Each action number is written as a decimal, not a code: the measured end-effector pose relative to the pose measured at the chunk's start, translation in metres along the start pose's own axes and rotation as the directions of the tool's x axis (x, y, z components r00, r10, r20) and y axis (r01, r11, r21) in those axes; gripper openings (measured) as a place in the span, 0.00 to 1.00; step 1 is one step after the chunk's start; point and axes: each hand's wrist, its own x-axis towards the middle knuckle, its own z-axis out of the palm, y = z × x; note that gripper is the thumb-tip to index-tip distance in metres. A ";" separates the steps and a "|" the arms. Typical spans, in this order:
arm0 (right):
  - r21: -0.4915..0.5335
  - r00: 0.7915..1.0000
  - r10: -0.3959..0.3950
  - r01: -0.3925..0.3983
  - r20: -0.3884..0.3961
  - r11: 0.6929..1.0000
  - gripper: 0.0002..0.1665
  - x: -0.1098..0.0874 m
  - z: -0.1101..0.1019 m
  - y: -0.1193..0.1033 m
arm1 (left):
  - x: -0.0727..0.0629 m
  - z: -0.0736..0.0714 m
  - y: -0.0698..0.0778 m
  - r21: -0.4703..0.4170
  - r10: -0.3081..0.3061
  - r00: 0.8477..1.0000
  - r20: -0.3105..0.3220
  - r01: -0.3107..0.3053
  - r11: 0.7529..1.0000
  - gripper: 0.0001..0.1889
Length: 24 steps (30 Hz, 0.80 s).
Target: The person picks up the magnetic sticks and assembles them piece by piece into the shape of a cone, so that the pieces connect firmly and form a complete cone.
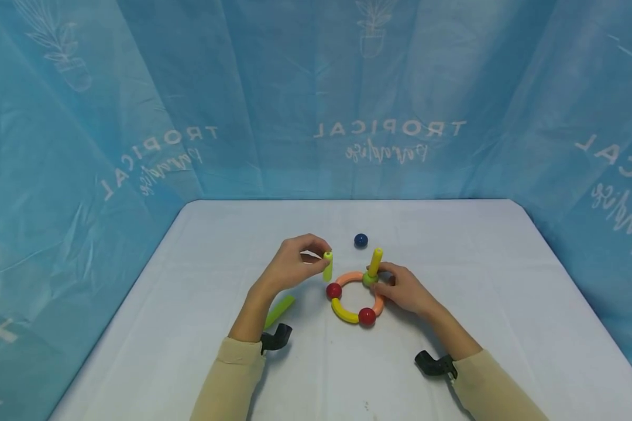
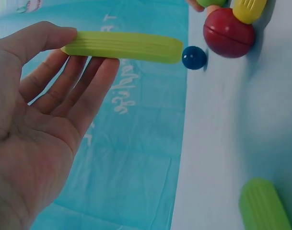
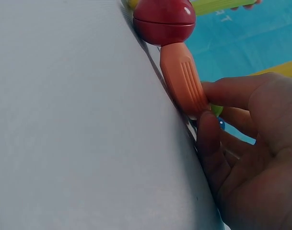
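Note:
My left hand (image 1: 294, 264) pinches a lime green stick (image 2: 126, 47) between thumb and fingers. In the head view the stick is upright, just above the left side of a ring on the table. That ring has two orange curved pieces (image 1: 351, 277), a yellow curved piece (image 1: 344, 314), two red balls (image 1: 367, 316) and a green ball (image 1: 369, 279). From the green ball a yellow stick (image 1: 376, 262) stands up, tilted slightly right. My right hand (image 1: 406, 287) pinches the right-hand orange curved piece (image 3: 183, 79) with thumb and forefinger, close to the green ball.
A dark blue ball (image 1: 360, 240) lies behind the ring. Another lime green piece (image 1: 280, 311) rests on the white table (image 1: 153, 351), partly hidden by my left forearm. Blue printed curtains (image 1: 305, 70) hang behind the table and at its sides.

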 end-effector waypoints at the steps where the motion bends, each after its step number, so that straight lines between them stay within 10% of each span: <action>1: -0.002 1.000 0.002 -0.002 0.000 1.000 0.27 0.000 0.000 -0.001 | 0.000 0.001 0.000 -0.001 -0.001 1.000 0.009 0.001 1.000 0.09; 24: 0.000 1.000 -0.021 0.021 -0.020 1.000 0.26 0.003 0.002 0.004 | 0.003 0.011 -0.008 -0.044 -0.004 0.994 0.111 0.009 0.999 0.09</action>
